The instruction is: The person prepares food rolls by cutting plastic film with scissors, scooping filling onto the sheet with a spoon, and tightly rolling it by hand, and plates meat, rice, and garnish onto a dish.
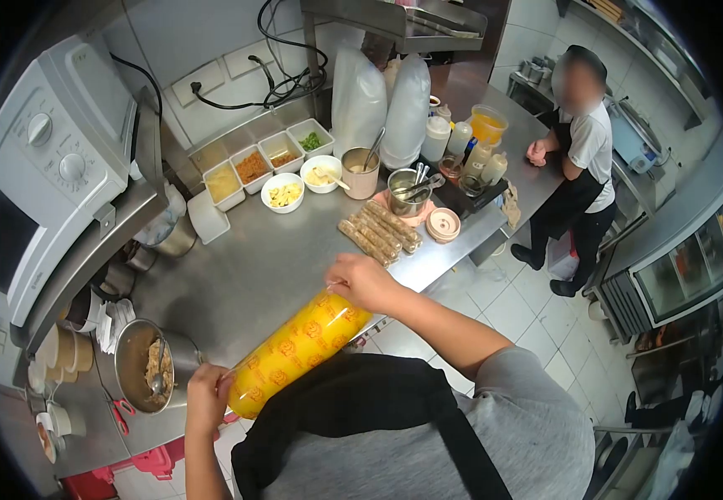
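Note:
A thick yellow printed roll (pixel 299 350) lies slantwise between my hands, at the front edge of the steel counter. My left hand (pixel 209 392) grips its lower left end, fingers closed on it. At its upper right end is my right hand (pixel 361 282), fingers closed round the edge there. Beyond my right hand, several wrapped speckled rolls (pixel 380 232) lie side by side on the counter. A steel pot (pixel 132 367) with a brownish mixture and a spoon stands left of my left hand, with red-handled scissors (pixel 120 416) beside it.
White tubs of toppings (pixel 225 185) and two white bowls (pixel 285 192) stand along the back of the counter (pixel 236 267). Bottles (pixel 437 137) and a steel cup (pixel 409 193) are farther right. A microwave (pixel 53 175) is at left. Another person (pixel 582 150) leans at the counter's far end.

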A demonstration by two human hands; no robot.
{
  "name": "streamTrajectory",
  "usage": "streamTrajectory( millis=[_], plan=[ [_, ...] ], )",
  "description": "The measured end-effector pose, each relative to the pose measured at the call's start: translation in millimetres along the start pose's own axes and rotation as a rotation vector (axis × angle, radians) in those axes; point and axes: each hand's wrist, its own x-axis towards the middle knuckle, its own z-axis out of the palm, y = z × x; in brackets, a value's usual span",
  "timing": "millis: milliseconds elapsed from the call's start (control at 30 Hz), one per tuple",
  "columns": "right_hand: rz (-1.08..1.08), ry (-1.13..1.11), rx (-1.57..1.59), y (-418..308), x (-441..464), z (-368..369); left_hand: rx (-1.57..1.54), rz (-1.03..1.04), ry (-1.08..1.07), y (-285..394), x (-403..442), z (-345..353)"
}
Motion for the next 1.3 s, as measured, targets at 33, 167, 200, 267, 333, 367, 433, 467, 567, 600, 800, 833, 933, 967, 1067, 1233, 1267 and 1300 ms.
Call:
streamTrajectory(
  millis=[33,167,200,267,333,367,433,467,567,600,800,833,933,967,1067,1233,1267,1300],
  plan=[
    [0.046,0.040,-0.028,-2,-4,2,0.046,-0.046,0.091,-3,-6,3],
    [0.200,0.263,0.136,-5,-35,34,-0.076,-0.251,0.388,-17,-32,42],
    [0.228,0.332,0.247,-4,-40,40,-0.183,-0.311,0.445,-12,-34,50],
    [0.224,0.374,0.341,1,-50,47,-0.188,-0.344,0.505,-3,-39,61],
    [0.229,0.393,0.368,1,-60,50,-0.193,-0.372,0.554,4,-43,63],
    [0.230,0.382,0.355,2,-64,47,-0.124,-0.327,0.565,7,-45,59],
    [0.255,0.233,0.311,5,-66,39,-0.140,-0.296,0.567,11,-35,54],
    [0.273,0.106,0.272,9,-62,30,-0.006,-0.262,0.501,5,-28,48],
    [0.177,0.094,-0.113,0,-31,11,0.171,-0.253,0.506,1,5,31],
    [0.048,0.171,-0.240,1,-19,9,0.144,-0.232,0.527,-1,16,28],
    [0.490,0.110,0.570,62,68,48,-0.266,-0.581,0.513,-90,75,71],
    [0.585,0.140,0.591,68,79,57,-0.186,-0.629,0.466,-78,85,60],
    [0.583,0.183,0.245,89,114,75,-0.063,-0.783,0.403,-78,116,48],
    [0.528,0.191,0.065,96,123,77,-0.040,-0.833,0.395,-86,124,46],
    [0.437,0.075,-0.055,94,149,69,-0.039,-0.863,0.260,-110,144,38],
    [0.304,0.003,-0.324,135,187,88,0.208,-0.874,0.015,-124,174,34],
    [0.265,0.000,-0.379,143,190,92,0.262,-0.835,-0.062,-134,181,37],
    [0.294,-0.080,-0.344,151,194,93,0.318,-0.792,-0.135,-144,189,39]
  ],
)
